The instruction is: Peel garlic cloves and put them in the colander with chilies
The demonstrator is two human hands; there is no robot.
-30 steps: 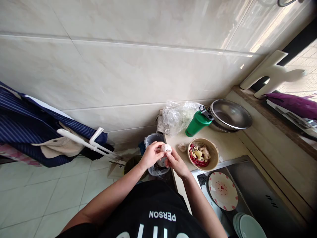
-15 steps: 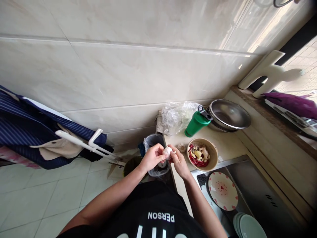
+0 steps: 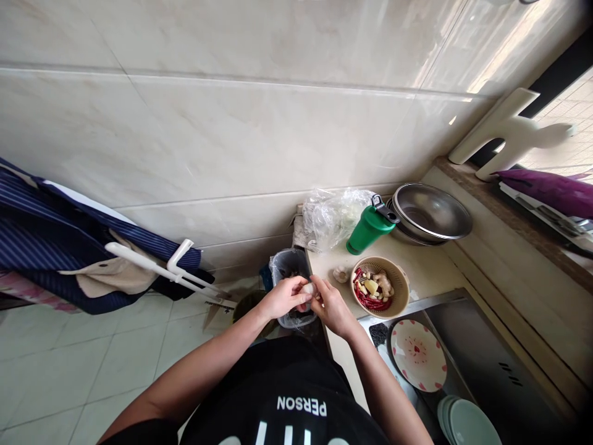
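Note:
Over the lined bin, my left hand and my right hand meet with fingers closed around a whitish garlic bulb. Fingers cover much of the bulb. On the counter corner, just right of my hands, lies another garlic bulb. Beside it stands a beige basket holding red dried chillies, pale garlic cloves and a knob of ginger.
A green shaker bottle, a clear plastic bag and steel bowls stand at the back of the counter. A patterned plate and stacked pale dishes are at the sink. A white rack pole is left.
My fingers have closed further over the bulb, so less of it shows. My right hand has shifted slightly down, uncovering more of the garlic on the counter.

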